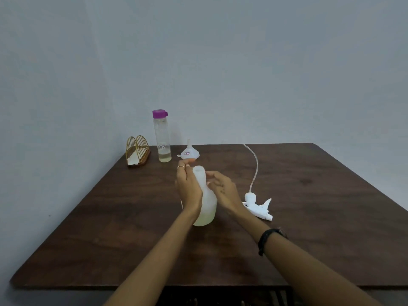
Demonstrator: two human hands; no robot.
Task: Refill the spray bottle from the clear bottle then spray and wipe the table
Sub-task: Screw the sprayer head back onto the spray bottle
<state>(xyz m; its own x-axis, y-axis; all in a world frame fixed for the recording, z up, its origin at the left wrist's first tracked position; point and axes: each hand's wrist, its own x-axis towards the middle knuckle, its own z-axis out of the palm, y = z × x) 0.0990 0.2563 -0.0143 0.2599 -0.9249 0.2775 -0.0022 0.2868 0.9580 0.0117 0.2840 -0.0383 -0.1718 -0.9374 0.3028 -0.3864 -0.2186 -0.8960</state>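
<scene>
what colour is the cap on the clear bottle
Purple, seen in the head view on the clear bottle's cap.

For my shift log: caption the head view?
Both hands steady the open spray bottle; trigger head off, clear bottle capped.

Hands flanking the open spray bottle (pixel 204 196)

The left hand (pixel 188 187) is gripping it on the worktop (pixel 320 228); the right hand (pixel 224 189) is hovering beside, trigger head (pixel 258 206) lying nearby, clear bottle (pixel 163 138) standing behind.

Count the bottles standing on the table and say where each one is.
2. The spray bottle stands mid-table between both hands, its head off. The clear bottle stands at the far edge, beside the funnel.
</scene>
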